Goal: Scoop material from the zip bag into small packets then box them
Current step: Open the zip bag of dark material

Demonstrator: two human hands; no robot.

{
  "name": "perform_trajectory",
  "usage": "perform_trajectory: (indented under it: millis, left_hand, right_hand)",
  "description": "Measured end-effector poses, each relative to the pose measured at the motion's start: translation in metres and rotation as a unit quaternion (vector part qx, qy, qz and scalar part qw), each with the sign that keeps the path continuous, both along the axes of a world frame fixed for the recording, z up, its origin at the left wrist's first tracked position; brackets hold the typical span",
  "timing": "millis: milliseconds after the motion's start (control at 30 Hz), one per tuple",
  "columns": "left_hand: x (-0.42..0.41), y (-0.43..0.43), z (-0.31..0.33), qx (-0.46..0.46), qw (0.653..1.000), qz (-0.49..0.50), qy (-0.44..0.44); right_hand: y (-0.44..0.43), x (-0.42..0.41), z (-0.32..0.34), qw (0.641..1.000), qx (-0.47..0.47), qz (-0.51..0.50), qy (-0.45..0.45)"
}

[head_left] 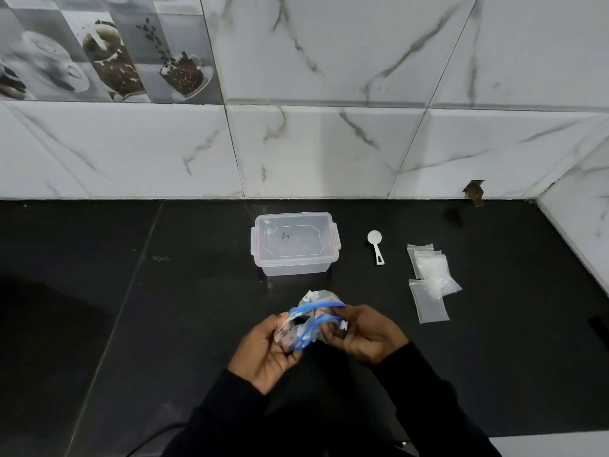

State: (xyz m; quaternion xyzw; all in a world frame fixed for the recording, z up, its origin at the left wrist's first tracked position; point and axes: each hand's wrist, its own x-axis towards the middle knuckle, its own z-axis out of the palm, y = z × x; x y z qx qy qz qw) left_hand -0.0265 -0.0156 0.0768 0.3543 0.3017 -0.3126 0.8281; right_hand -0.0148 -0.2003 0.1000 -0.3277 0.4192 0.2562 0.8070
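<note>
A clear zip bag [311, 300] with a blue zip strip and a white slider is held above the black counter, its mouth spread apart. My left hand [267, 352] grips the bag's left side. My right hand [364, 334] pinches the right end of the zip by the slider. A clear plastic box [294, 244] with its lid on stands behind the bag. To its right lies a white scoop [376, 246]. Several small clear packets [430, 278] lie in a loose pile further right.
The black counter [164, 308] ends at a white marble-tiled wall [329, 143] behind and another on the right. A small dark hole [474, 191] sits at the wall's foot. A dark cable [155, 438] shows near my left sleeve.
</note>
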Motion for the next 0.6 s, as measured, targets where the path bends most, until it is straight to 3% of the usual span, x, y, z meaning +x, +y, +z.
perform_trajectory:
  millis: [200,400,433,500,533,600]
  left_hand:
    - [0.004,0.004,0.001,-0.056,0.994,0.091,-0.014]
    - [0.001,0.013,-0.001,-0.088,0.988,0.113,-0.061]
    - [0.001,0.012,-0.003,-0.057,0.990,0.091,-0.091]
    - [0.002,0.015,-0.009,0.093,0.977,0.041,-0.185]
    - [0.002,0.016,-0.010,0.196,0.949,0.015,-0.248]
    - [0.001,0.015,-0.007,0.371,0.844,-0.037,-0.387]
  right_hand:
    - [0.002,-0.005,-0.002,0.994,0.090,0.022,-0.063]
    - [-0.004,-0.001,-0.008,0.983,0.086,0.017,-0.162]
    - [-0.007,0.000,-0.013,0.979,0.081,0.023,-0.185]
    - [-0.009,-0.001,-0.015,0.972,0.047,0.069,-0.221]
    - [-0.009,-0.002,-0.017,0.969,0.027,0.084,-0.231]
    - [-0.005,-0.003,-0.020,0.968,-0.013,0.102,-0.229]
